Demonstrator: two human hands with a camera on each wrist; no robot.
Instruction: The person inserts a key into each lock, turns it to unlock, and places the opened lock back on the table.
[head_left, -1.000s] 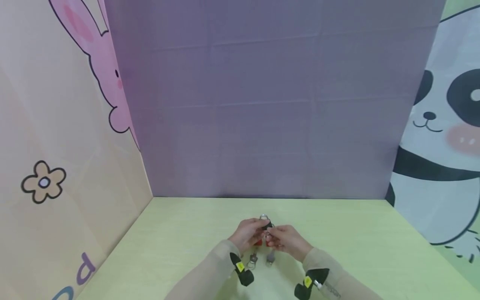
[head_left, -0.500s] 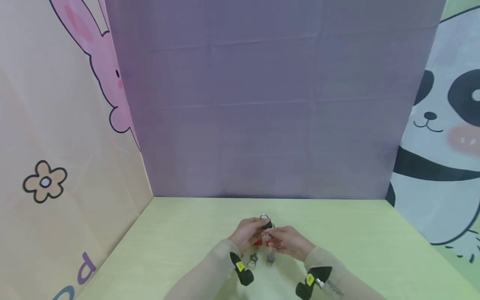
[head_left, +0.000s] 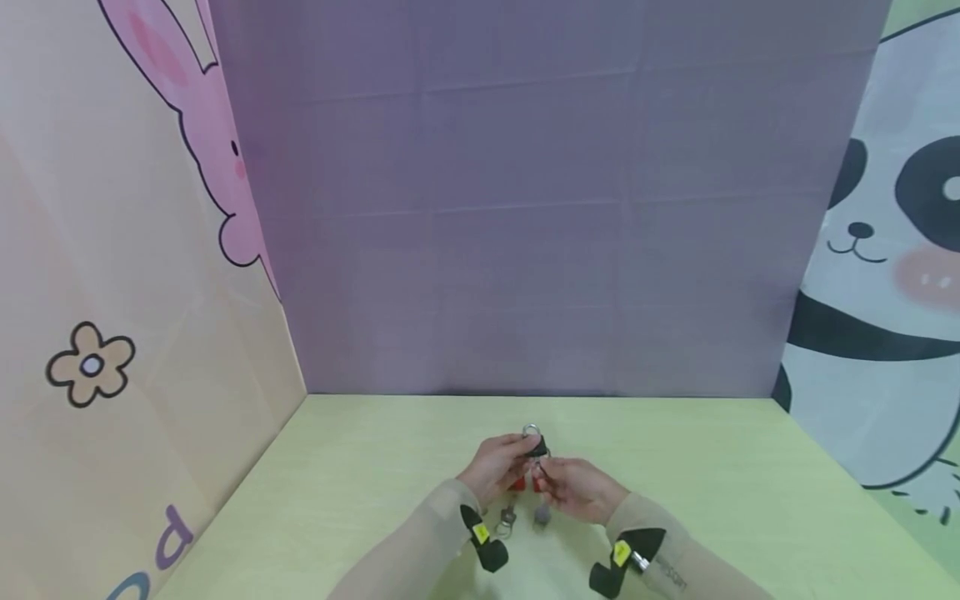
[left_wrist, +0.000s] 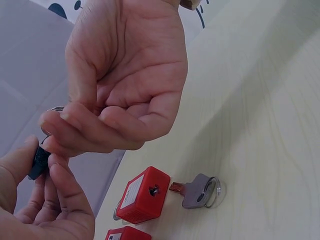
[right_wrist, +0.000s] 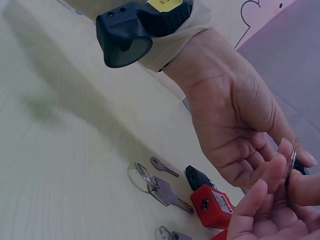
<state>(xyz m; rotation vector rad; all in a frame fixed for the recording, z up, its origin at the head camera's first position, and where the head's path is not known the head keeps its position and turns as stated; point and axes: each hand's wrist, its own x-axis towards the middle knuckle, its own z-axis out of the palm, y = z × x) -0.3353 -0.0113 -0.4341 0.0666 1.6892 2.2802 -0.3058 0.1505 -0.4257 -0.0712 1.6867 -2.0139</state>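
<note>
My left hand (head_left: 491,467) grips a small black padlock (left_wrist: 39,161), its silver shackle (head_left: 531,430) pointing away in the head view. Close against it, my right hand (head_left: 583,490) pinches a metal key ring (right_wrist: 291,167) between thumb and fingers. A key on that ring, and whether it sits in the padlock, is hidden by the fingers. Below the hands lie a red padlock (left_wrist: 145,195) with a keyhole facing out, and a grey key (left_wrist: 197,191) on a ring pointing at it. A second red padlock (left_wrist: 127,234) is partly cut off.
On the table (head_left: 360,467), the right wrist view also shows another black padlock (right_wrist: 199,178), a small loose key (right_wrist: 165,166), a larger key on rings (right_wrist: 167,192) and one more key (right_wrist: 179,236). A purple-grey backdrop (head_left: 525,250) closes the far edge.
The right hand has dropped slightly and turned a little at the padlock. The padlock has shifted slightly up and right in the left hand. Things on the table stay put.
</note>
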